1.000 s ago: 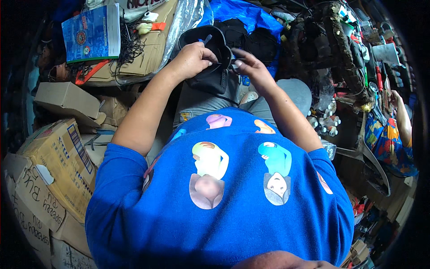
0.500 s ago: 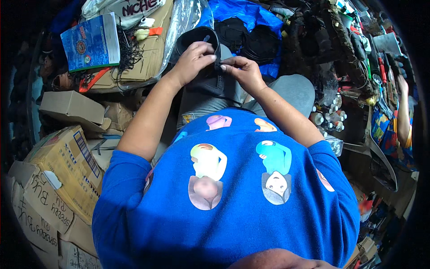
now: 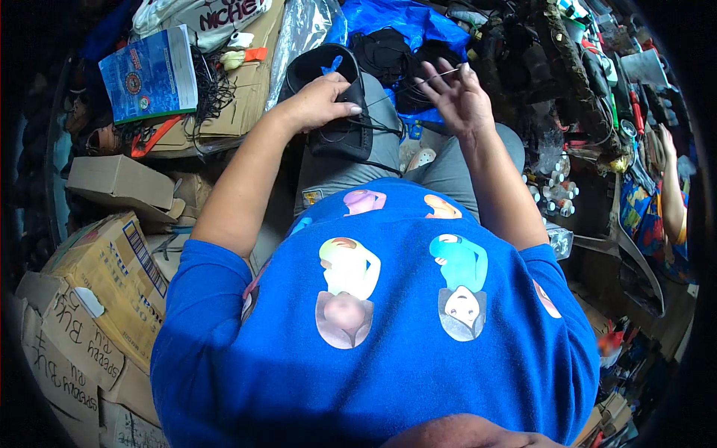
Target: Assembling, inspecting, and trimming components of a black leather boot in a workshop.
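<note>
A black shoe (image 3: 336, 142) rests on my left thigh, its opening turned away from me; something blue shows inside the opening. My left hand (image 3: 320, 103) grips the shoe's upper edge, thumb pointing right along it. To the right of the shoe, my right hand (image 3: 464, 104) is raised with the palm partly showing. Thumb and forefinger pinch a thin dark lace (image 3: 385, 97) that runs taut back to the shoe, while the other fingers are spread. A thin, lighter stretch at the fingertips could be a needle; I cannot tell. Loose lace loops lie over the shoe's side.
On the left, a blue booklet (image 3: 153, 73) and black laces (image 3: 213, 97) lie on cardboard. Cartons (image 3: 112, 276) stand beside me. Ahead are a blue plastic sheet (image 3: 407, 22) and round black items. Tools and small bottles (image 3: 556, 196) crowd the right, where another person's arm (image 3: 674, 179) shows.
My right hand has moved up and right, away from the shoe, drawing the lace out taut. My left hand stays on the shoe, which has turned slightly.
</note>
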`<state>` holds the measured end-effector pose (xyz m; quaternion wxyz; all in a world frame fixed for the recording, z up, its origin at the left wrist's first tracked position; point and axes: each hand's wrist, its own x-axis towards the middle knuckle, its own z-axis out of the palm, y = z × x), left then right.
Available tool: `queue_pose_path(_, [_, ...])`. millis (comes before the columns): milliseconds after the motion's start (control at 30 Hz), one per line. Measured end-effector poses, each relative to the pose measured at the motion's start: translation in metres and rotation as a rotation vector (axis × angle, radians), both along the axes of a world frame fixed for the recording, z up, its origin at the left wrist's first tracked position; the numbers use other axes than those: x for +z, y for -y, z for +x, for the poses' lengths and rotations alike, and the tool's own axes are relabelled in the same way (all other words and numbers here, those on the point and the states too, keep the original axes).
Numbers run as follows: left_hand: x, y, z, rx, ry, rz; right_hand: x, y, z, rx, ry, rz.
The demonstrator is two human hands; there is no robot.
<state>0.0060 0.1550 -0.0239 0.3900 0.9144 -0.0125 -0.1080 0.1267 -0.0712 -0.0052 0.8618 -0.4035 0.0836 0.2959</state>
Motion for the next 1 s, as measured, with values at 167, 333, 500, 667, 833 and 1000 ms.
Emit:
queue_pose_path(167, [0.005,-0.01,-0.005,-0.068,-0.084,-0.101,0.02,0.033,0.024,0.112,0.153,-0.119])
queue_pose_path(333, [0.002,-0.005,-0.007,-0.049,0.064,-0.052,0.016,0.102,0.076,-0.164,0.489,-0.748])
queue_pose_path(500, [-0.002,-0.007,-0.004,-0.046,0.008,-0.114,-0.012,0.022,0.009,0.475,1.024,-0.759])
queue_pose_path(667, [0.001,-0.009,-0.001,-0.081,-0.081,-0.18,-0.029,-0.015,-0.021,0.64,1.053,-0.669])
queue_pose_path(833, [0.008,-0.007,-0.002,-0.081,-0.077,-0.149,-0.033,-0.021,-0.025,0.676,1.194,-0.725])
queue_pose_path(1000, [0.006,-0.01,0.0,-0.082,-0.088,-0.142,-0.03,-0.022,-0.024,0.702,1.218,-0.735])
